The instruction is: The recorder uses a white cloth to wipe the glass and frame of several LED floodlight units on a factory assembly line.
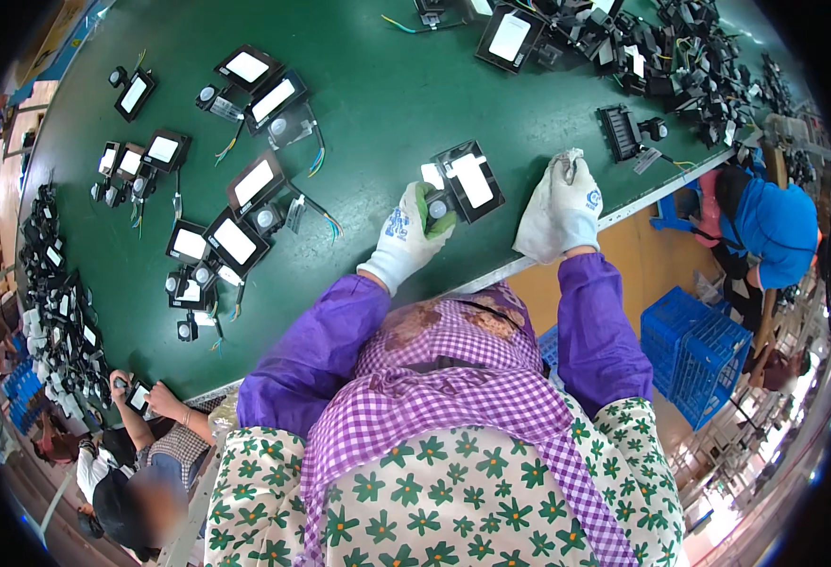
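Observation:
My left hand (406,236), in a white glove with green fingertips, grips a black floodlight (492,180) by the round motion sensor at its near left side. The lamp's white panel faces up, just over the green table (378,104). To the right, near the table's edge, my right hand (576,203) wears a white glove. Its fingers are closed around a bunched white cloth (534,227), which hangs down on the left of the hand. The cloth and the floodlight are apart.
Several more floodlights (236,242) with sensors and loose coloured wires lie at left. A floodlight (621,132) rests face down at right, before a large heap (690,66). Blue crates (690,354) stand on the floor. Co-workers sit at lower left and right.

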Motion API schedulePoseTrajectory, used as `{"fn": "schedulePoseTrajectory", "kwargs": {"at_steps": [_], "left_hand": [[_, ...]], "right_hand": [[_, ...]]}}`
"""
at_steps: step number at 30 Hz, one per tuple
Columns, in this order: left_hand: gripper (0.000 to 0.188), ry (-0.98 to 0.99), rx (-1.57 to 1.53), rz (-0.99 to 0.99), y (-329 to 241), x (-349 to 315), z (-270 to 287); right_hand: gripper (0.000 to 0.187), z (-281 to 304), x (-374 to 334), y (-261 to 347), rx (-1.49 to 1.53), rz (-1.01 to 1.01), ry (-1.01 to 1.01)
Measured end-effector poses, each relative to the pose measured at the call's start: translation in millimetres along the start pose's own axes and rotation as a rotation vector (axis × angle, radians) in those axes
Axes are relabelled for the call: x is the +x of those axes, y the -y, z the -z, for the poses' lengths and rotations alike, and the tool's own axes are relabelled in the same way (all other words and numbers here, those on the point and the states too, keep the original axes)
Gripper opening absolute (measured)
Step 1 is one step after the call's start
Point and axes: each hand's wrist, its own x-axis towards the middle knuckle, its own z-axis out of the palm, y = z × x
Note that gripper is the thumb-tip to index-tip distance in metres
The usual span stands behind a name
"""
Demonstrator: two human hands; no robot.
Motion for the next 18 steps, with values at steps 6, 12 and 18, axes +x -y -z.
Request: {"fn": "schedulePoseTrajectory", "kwargs": {"at_steps": [6,12,18], "left_hand": [[0.054,-0.058,0.019,-0.01,-0.5,-3.2,-4.6],[0.055,0.09,-0.028,-0.04,1.2,3.9,11.9],[0.053,0.294,-0.111,0.067,13.8,19.7,39.8]], "right_hand": [[0.03,-10.8,-55.7,40.4,0.211,0.266,0.079],[0.022,-25.2,-29.2,80.5,-0.046,0.439,0.202],[0.024,-27.4,-71.9,94.0,-0.135,0.923,0.277]]}}
